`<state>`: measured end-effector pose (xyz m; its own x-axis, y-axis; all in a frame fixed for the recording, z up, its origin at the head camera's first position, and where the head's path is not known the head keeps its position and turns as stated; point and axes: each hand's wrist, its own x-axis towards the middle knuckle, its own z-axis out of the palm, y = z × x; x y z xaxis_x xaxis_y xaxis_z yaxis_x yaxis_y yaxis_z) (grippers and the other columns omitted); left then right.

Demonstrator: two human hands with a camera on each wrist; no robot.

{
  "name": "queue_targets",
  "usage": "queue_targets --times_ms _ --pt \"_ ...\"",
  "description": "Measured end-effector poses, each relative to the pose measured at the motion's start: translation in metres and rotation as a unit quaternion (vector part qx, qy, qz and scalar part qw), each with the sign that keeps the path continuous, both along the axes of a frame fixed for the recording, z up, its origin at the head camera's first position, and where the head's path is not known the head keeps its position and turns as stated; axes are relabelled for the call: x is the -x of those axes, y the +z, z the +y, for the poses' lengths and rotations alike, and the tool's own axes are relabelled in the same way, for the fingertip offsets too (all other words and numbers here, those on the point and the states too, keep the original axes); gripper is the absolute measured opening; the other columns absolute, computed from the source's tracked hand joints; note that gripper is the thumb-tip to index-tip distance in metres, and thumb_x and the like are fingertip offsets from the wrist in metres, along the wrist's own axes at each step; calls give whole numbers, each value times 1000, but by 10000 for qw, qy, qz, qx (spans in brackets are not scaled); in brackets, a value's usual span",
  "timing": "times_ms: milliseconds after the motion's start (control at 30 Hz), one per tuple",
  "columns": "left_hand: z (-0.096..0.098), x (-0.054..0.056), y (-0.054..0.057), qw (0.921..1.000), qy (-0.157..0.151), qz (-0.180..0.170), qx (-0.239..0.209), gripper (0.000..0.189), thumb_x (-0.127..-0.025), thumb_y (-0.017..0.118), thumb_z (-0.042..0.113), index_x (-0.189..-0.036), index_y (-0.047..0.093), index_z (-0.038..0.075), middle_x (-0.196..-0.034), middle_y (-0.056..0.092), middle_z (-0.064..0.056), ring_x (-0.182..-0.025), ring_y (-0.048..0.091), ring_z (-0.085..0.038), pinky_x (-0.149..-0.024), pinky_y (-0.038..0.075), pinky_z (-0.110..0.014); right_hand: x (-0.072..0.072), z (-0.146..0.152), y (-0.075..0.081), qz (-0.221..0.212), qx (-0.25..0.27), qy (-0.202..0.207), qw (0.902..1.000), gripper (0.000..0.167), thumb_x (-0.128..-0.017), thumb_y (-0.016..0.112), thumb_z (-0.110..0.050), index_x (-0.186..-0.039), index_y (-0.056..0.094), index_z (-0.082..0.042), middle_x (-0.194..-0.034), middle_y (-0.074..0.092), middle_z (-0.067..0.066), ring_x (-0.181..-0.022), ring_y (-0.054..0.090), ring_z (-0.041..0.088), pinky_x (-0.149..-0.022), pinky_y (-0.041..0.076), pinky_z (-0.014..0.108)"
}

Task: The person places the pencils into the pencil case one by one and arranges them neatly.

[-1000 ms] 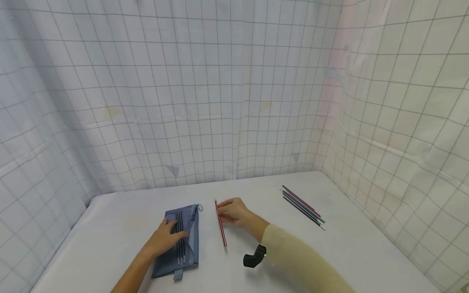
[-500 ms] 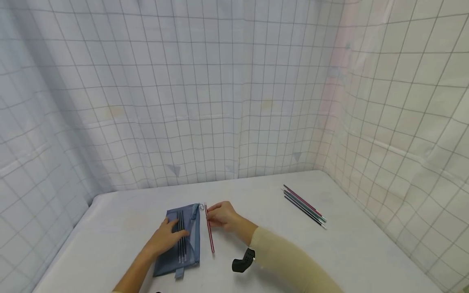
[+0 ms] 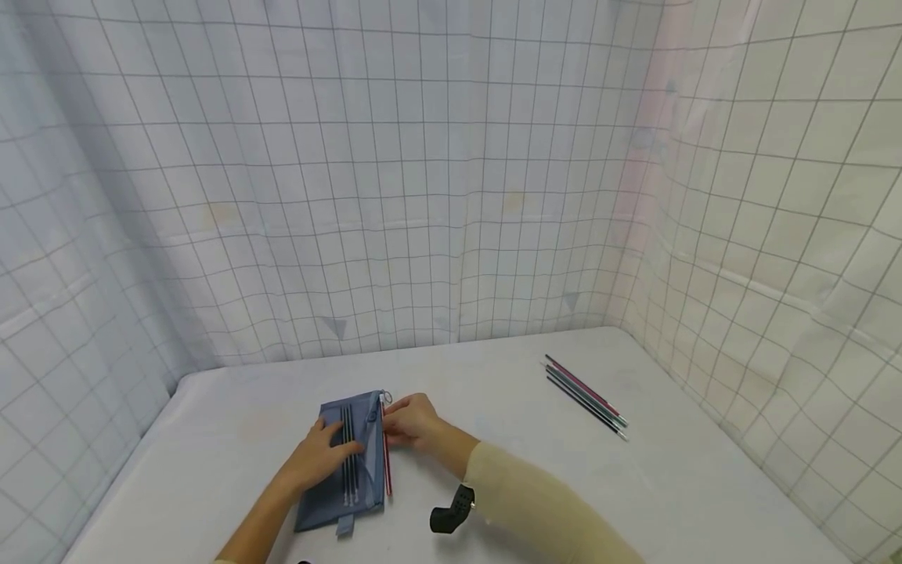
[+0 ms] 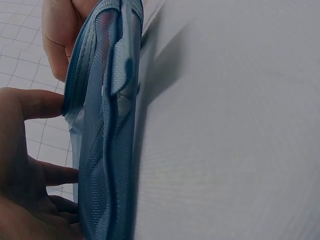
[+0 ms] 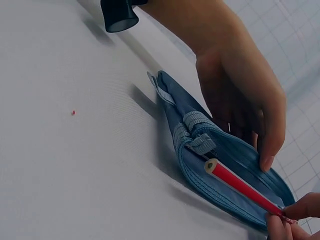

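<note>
A blue zip pencil case [image 3: 320,497] lies on the white table, its zipped edge facing right. My left hand [image 3: 317,458] rests on top with fingers spread, pressing the case; the thumb reaches close to the open zip. Several dark pencils [image 3: 348,478] show along the case's upper face; whether they lie on it or behind mesh I cannot tell. My right hand [image 3: 411,421] pinches a red pencil [image 3: 387,470] near its far end. In the right wrist view, that red pencil [image 5: 240,186] lies along the gaping zip opening, its blunt end towards the camera.
Farther right on the table [image 3: 486,384] lies a loose bundle of several pencils [image 3: 585,395], dark, green and pinkish-red. A black wrist-camera mount [image 3: 452,511] sticks out from the right sleeve. Gridded white curtains [image 3: 395,196] enclose the table's back and sides.
My right hand has carried the red pencil leftwards, from the bare table to the pencil case's open edge. The left hand has stayed on the case.
</note>
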<state>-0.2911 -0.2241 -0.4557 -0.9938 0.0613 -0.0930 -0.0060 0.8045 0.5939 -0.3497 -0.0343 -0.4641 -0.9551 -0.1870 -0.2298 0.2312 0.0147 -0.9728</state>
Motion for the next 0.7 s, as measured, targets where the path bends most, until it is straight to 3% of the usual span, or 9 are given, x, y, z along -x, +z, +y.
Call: queue_targets --times_ms 300,700 --pt "0 -1 1 10000 56 15 -40 87 -95 63 49 -148 39 -17 -154 14 -50 -139 23 -68 -108 28 -75 -7 -12 7 240 -1005 -324 9941 16 -84 82 4 -90 70 -4 -80 69 7 -63 66 15 -52 56 24" --pt "0 -1 -3 9995 -31 36 -320 89 -97 63 50 -151 36 -15 -157 11 -48 -140 19 -68 -108 25 -77 -11 -31 4 544 -1180 -470 9904 16 -84 79 7 -86 68 -3 -77 65 6 -62 69 17 -55 59 29"
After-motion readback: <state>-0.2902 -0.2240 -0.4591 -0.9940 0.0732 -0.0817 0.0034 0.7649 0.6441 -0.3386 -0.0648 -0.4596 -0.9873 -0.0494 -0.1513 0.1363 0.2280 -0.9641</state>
